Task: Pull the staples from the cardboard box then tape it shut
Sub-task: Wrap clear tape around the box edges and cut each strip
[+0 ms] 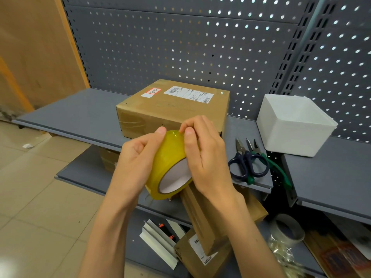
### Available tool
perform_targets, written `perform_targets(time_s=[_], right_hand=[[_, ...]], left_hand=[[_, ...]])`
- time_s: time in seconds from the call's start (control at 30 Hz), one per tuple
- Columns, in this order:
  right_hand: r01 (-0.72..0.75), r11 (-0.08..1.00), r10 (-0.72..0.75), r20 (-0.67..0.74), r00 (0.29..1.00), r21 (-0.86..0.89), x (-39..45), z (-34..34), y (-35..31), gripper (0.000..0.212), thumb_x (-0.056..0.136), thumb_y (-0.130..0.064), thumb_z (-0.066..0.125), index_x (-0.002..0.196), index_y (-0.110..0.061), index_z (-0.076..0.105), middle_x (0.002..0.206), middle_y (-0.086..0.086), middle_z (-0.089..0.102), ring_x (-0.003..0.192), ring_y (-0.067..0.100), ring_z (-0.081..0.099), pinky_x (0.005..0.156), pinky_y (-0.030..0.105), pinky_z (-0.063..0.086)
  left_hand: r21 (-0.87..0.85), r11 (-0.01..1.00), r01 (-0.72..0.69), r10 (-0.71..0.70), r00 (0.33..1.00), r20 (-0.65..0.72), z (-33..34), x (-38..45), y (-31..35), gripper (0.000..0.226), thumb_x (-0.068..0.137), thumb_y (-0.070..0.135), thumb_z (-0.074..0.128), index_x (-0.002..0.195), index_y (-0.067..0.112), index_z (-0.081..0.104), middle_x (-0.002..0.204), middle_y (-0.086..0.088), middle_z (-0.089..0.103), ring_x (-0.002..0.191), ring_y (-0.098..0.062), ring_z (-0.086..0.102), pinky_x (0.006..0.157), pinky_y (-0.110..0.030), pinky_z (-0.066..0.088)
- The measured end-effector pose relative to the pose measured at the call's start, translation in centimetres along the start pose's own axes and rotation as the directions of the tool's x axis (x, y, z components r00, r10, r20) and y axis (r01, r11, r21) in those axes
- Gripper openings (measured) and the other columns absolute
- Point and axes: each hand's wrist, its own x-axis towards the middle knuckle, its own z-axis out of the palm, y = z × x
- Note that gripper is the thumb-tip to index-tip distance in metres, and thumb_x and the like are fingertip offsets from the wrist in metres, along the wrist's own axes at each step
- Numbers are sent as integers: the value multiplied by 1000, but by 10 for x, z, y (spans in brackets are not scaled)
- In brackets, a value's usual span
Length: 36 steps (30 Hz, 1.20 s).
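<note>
Grey shelf (80,115) carries box (172,109); left hand (136,157) grips tape (168,167), right hand (202,155) pinches its top edge.

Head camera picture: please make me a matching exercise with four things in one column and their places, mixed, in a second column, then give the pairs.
1. tape roll
2. cardboard box
3. scissors
4. white bin

A. lying on the shelf, right of the hands
B. on the shelf, behind the hands
C. held in both hands
D. on the right-hand shelf, beyond the scissors

Pairs: 1-C, 2-B, 3-A, 4-D
</note>
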Motion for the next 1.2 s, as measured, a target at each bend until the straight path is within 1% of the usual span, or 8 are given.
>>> perform_targets(time_s=[0.1,0.23,0.33,0.53,0.67,0.77,1.0,1.2], right_hand=[[12,997,-14,-23,1000,-78,-3,1,0,32,95,-20,29,85,-5,55,79,3,52,74,19,47,67,31,38],[-10,998,10,-6,1000,-65,-4,1,2,28,95,-20,31,88,-6,54,83,1,51,77,18,48,69,33,40],[-16,999,18,63,998,-46,-4,-1,2,23,93,-23,33,90,-8,51,86,-4,47,81,15,45,72,32,40],[5,998,1,104,995,-59,-6,-2,2,19,92,-21,34,92,-10,50,87,-5,46,82,12,44,73,35,41],[25,996,-16,98,995,-86,-7,0,2,18,90,-19,33,91,-12,50,87,-10,42,81,11,43,73,35,39],[35,991,-27,59,998,-131,-7,1,1,20,90,-18,33,89,-11,52,85,-11,44,80,12,44,73,36,38],[21,994,-25,-40,999,-105,-12,4,-1,23,92,-17,37,83,-7,56,79,-1,53,75,15,49,68,40,43],[27,993,-42,-134,990,-113,-14,4,-3,22,92,-16,43,83,-6,61,77,1,58,71,19,53,63,43,46]], left_hand=[[33,999,-19,20,1000,-12,0,0,0,43,89,42,49,66,10,68,57,-5,61,51,-13,58,53,-23,49],[96,991,-94,98,995,-27,-1,2,-3,48,88,50,54,75,5,66,68,-23,57,59,-26,52,59,-38,43],[150,981,-125,130,991,-24,-3,4,-4,47,84,52,51,73,9,65,66,-20,55,60,-32,48,59,-45,43],[200,970,-137,145,989,-28,-5,2,-5,48,84,52,50,76,7,65,70,-24,55,61,-31,50,59,-42,42],[221,966,-134,142,990,-19,-6,2,-6,51,83,54,50,77,5,66,72,-25,55,66,-41,52,59,-45,43],[222,967,-124,133,991,-28,-6,2,-6,49,83,51,50,78,6,67,73,-23,58,70,-41,55,62,-52,47],[220,964,-149,160,987,-32,-7,2,-7,54,85,49,50,75,-2,62,69,-28,50,59,-32,44,58,-40,37],[197,971,-139,151,987,-50,-5,1,-4,53,84,50,51,76,0,64,72,-29,54,68,-44,51,60,-50,44]])
